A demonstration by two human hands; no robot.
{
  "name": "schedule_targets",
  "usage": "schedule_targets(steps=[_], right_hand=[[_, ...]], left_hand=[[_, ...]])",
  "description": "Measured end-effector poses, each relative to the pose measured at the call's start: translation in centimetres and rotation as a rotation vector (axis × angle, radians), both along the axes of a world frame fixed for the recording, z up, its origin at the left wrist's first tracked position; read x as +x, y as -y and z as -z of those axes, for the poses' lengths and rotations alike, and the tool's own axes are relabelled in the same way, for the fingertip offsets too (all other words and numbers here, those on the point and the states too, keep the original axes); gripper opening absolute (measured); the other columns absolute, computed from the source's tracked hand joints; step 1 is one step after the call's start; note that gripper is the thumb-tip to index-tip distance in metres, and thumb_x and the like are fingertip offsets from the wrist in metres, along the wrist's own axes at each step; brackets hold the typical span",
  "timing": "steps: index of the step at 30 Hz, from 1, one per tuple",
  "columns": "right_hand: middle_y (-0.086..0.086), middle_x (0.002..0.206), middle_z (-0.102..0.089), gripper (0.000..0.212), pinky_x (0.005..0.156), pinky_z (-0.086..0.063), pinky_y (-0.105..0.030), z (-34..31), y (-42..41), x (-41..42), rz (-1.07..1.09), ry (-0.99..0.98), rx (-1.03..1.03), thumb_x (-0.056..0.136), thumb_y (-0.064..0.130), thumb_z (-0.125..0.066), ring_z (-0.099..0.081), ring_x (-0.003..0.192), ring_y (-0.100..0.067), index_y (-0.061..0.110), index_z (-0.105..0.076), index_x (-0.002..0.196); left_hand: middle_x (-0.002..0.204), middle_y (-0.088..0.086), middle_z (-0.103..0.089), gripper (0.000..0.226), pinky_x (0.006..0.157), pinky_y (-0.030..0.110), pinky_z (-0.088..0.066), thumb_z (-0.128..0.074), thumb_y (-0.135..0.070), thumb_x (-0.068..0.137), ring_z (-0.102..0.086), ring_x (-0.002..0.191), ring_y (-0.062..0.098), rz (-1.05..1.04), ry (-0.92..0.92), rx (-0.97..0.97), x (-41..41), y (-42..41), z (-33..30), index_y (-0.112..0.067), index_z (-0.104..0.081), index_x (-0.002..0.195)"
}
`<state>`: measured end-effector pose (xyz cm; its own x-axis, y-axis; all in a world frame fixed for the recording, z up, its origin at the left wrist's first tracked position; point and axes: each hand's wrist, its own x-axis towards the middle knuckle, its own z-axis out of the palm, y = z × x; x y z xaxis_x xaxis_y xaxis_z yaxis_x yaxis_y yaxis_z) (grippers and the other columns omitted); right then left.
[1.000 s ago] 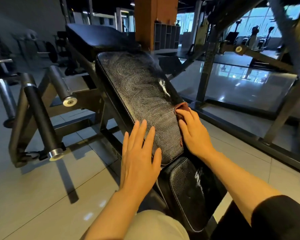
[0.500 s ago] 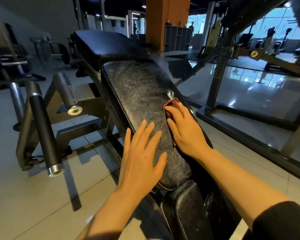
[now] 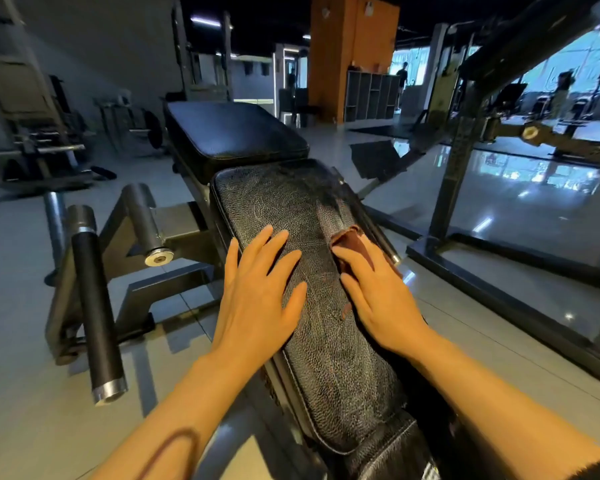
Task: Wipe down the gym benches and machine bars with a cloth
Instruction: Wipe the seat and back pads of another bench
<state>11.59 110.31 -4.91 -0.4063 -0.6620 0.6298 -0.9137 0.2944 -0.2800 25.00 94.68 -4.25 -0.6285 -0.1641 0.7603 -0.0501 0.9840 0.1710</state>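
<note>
While the right hand presses the cloth flat-fingered near the bench pad right edge and the left hand rests spread-fingered at its left edge, wipe streaks cover the pad, leaving the machine bars apparently unwiped.

Orange pillar (grey lockers beside)
</note>
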Motion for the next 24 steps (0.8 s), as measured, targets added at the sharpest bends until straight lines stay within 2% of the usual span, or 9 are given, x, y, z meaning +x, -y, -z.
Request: schedule_targets(steps=[2, 4, 7, 10, 12, 15, 19, 21, 24], right_hand=[[-0.007, 0.151, -0.033, 0.048, 0.111, -0.021, -0.022, 0.7, -0.8, 0.1, -0.001, -0.001, 0.019, 0.102, 0.044, -0.026, -0.028, 0.142, -0.02, 0.022, -0.044, 0.141], [-0.008, 0.15, -0.034, 0.048, 0.111, -0.029, -0.03, 0.0, 0.0, -0.9, 0.008, -0.001, 0.019, 0.101, 0.044, -0.026, -0.031, 0.141, -0.023, 0.023, -0.044, 0.14], [-0.008, 0.147, -0.036, 0.04, 0.096, -0.038, -0.032, -2.8, 3.2, -3.5, 0.07, 0.018, -0.013, 0.103, 0.038, -0.032, -0.042, 0.13, -0.026, 0.024, -0.044, 0.139], [-0.01, 0.142, -0.037, 0.037, 0.085, -0.034, -0.029, -5.8, 7.1, -4.9, 0.169, 0.116, -0.042, 0.104, 0.031, -0.037, -0.049, 0.118, -0.031, 0.021, -0.043, 0.139], [-0.01, 0.142, -0.037, 0.037, 0.087, -0.034, -0.029, -6.8, 8.9, -3.8, 0.192, 0.096, -0.066, 0.104, 0.031, -0.038, -0.048, 0.117, -0.029, 0.019, -0.044, 0.139], [-0.009, 0.14, -0.038, 0.037, 0.092, -0.04, -0.029, -6.1, 9.2, 0.0, 0.01, -0.012, -0.058, 0.103, 0.031, -0.04, -0.045, 0.117, -0.021, 0.019, -0.046, 0.138], [-0.007, 0.153, -0.031, 0.045, 0.108, -0.034, -0.031, -4.5, 6.5, 0.7, -0.236, -0.121, 0.074, 0.102, 0.037, -0.036, -0.035, 0.138, -0.023, 0.024, -0.041, 0.144], [-0.006, 0.153, -0.032, 0.044, 0.109, -0.034, -0.031, -5.0, 6.5, -1.7, -0.192, -0.158, 0.086, 0.102, 0.036, -0.037, -0.037, 0.137, -0.021, 0.025, -0.041, 0.144], [-0.007, 0.148, -0.037, 0.042, 0.108, -0.037, -0.039, -7.0, 8.9, -4.5, 0.016, -0.033, -0.01, 0.103, 0.031, -0.041, -0.038, 0.133, -0.025, 0.022, -0.041, 0.144]], left_hand=[[0.143, 0.006, -0.048, 0.046, 0.118, 0.052, -0.011, -0.046, -0.039, 0.091, -0.027, 0.142, 0.021, 0.001, -0.011, 0.005, -0.2, 0.3, -0.2, -0.012, -0.062, 0.126], [0.142, 0.006, -0.049, 0.046, 0.119, 0.051, -0.01, -0.046, -0.038, 0.092, -0.029, 0.142, 0.021, 0.006, -0.015, 0.002, -0.3, 0.4, -0.1, -0.012, -0.061, 0.127], [0.143, 0.006, -0.048, 0.044, 0.12, 0.048, -0.009, -0.046, -0.037, 0.094, -0.029, 0.142, 0.02, 0.039, -0.02, 0.016, -0.1, 0.5, 0.0, -0.012, -0.061, 0.128], [0.144, 0.006, -0.047, 0.045, 0.121, 0.042, -0.01, -0.047, -0.036, 0.094, -0.028, 0.142, 0.021, 0.057, -0.021, 0.022, 0.3, 1.2, -0.3, -0.011, -0.06, 0.129], [0.144, 0.008, -0.046, 0.047, 0.121, 0.037, -0.012, -0.047, -0.036, 0.094, -0.028, 0.142, 0.021, 0.054, -0.02, 0.028, 0.5, 1.6, -0.5, -0.009, -0.058, 0.131], [0.144, 0.009, -0.046, 0.051, 0.119, 0.04, -0.019, -0.047, -0.037, 0.093, -0.028, 0.142, 0.021, 0.023, -0.038, 0.059, 0.6, 2.2, -1.0, -0.007, -0.055, 0.133], [0.145, 0.007, -0.045, 0.053, 0.114, 0.051, -0.029, -0.048, -0.038, 0.091, -0.027, 0.143, 0.02, -0.008, -0.025, 0.089, 0.5, 3.2, -1.7, -0.007, -0.053, 0.135], [0.146, 0.006, -0.044, 0.055, 0.115, 0.05, -0.028, -0.048, -0.042, 0.091, -0.027, 0.143, 0.02, -0.013, -0.004, 0.067, 0.7, 3.8, -2.0, -0.009, -0.053, 0.135], [0.147, 0.005, -0.043, 0.058, 0.117, 0.047, -0.023, -0.046, -0.046, 0.091, -0.027, 0.143, 0.019, -0.024, 0.003, 0.055, 1.0, 4.8, -2.4, -0.01, -0.052, 0.136]])
